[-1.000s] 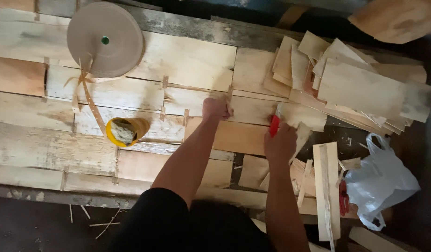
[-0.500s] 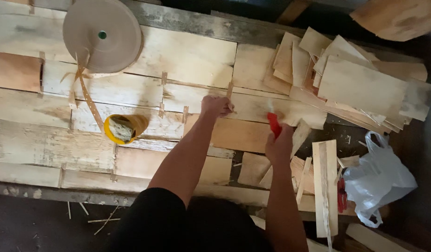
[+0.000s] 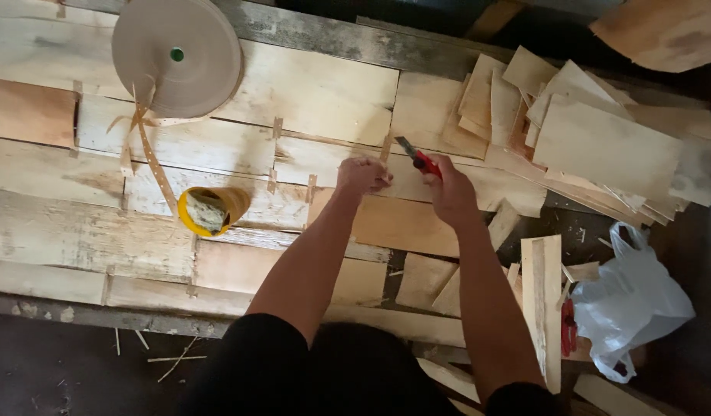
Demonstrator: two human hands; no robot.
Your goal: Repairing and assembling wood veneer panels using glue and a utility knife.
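Note:
My right hand [image 3: 450, 190] grips a red utility knife [image 3: 417, 158] with its blade pointing up and left, over the joined veneer sheets [image 3: 317, 100]. My left hand [image 3: 361, 176] is closed just left of the knife, pinching the lower end of a short strip of paper tape [image 3: 385, 148] that rises from the sheets. The blade tip is close to that strip. Both forearms reach forward from the bottom of the view.
A big roll of brown paper tape [image 3: 178, 55] lies at the upper left, its loose end trailing down to a yellow cup [image 3: 210, 209]. Loose veneer pieces [image 3: 602, 139] are piled at the right. A white plastic bag [image 3: 631, 296] sits at the lower right.
My right hand has moved left and up with the knife, close to my left hand. The blade now points toward the tape strip instead of standing apart to the right.

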